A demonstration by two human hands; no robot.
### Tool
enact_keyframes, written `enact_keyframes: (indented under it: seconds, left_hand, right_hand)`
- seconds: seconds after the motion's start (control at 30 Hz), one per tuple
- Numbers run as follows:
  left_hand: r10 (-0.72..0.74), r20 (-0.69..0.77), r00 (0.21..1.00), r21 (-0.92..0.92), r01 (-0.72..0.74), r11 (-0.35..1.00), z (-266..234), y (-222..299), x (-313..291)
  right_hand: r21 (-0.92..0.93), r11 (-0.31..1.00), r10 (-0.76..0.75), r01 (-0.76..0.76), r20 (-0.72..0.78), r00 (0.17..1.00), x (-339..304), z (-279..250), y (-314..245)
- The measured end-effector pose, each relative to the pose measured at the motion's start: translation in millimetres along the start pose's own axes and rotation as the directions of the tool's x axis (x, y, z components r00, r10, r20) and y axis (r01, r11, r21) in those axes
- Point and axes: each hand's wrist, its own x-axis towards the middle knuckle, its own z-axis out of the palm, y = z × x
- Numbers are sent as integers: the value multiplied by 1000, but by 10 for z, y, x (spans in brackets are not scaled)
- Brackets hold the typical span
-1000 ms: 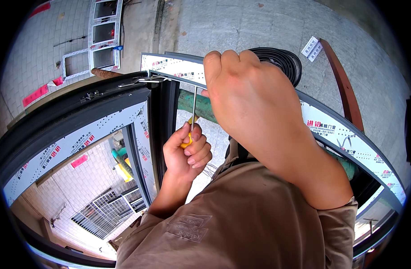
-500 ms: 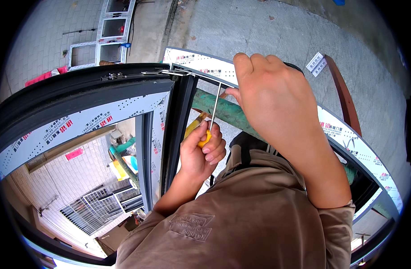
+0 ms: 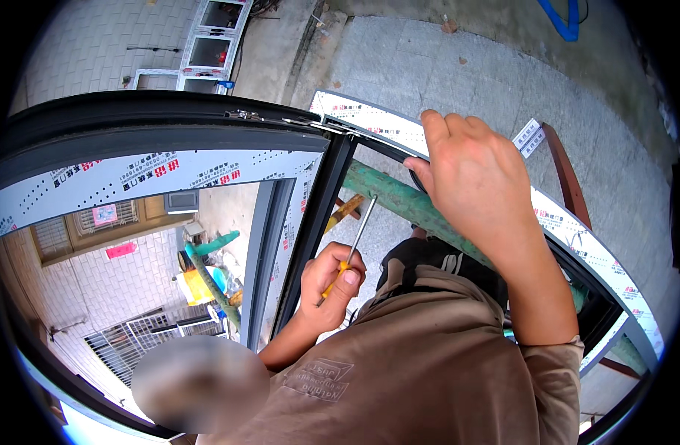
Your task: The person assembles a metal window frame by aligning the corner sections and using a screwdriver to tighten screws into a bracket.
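Note:
My left hand [image 3: 327, 291] is wrapped round the yellow handle of a screwdriver [image 3: 361, 231], whose metal shaft points up and away, its tip apart from the frame, in front of a green pole [image 3: 388, 191]. With the thumb on its inner edge and the fingers over the top, my right hand [image 3: 477, 159] grips a window sash frame [image 3: 370, 117] covered in printed white film. Metal hinge hardware [image 3: 327, 126] joins this sash to the dark window frame [image 3: 169, 119] on the left, near their shared corner.
A brown curved strip [image 3: 566, 174] and a small white label [image 3: 529, 139] lie on the grey pavement at right. White-framed panels [image 3: 214, 44] stand at the far left. Below the left opening are a yellow container [image 3: 195, 285] and window bars [image 3: 125, 345]. A blurred patch hides the lower left.
The screwdriver has come down and away from the sash edge, its tip now lower. My left hand has turned and moved nearer my body. My right hand keeps its grip; the view has shifted.

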Motion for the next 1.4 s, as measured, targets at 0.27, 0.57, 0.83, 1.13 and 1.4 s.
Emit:
enact_keyframes:
  seconds: [0.27, 0.57, 0.83, 1.13, 1.4]
  left_hand:
    - [489, -377, 787, 133, -476, 869, -337, 388, -229]
    - [51, -518, 854, -83, -109, 991, -1542, 631, 462]
    - [-80, -122, 989, -117, 66, 991, -1440, 322, 1838]
    - [169, 275, 946, -373, -57, 926, -1191, -127, 2714]
    - [101, 409, 907, -338, 48, 940, -1191, -165, 2853]
  right_hand:
    - [-11, 1000, -27, 27, -12, 1000, 26, -33, -34]
    - [25, 998, 54, -50, -195, 979, 86, 244, -337]
    - [-124, 963, 215, -238, -169, 962, 307, 562, -717]
    - [-169, 958, 157, -230, -360, 920, 401, 850, -755]
    - [-159, 965, 141, -210, -362, 921, 389, 838, -745]
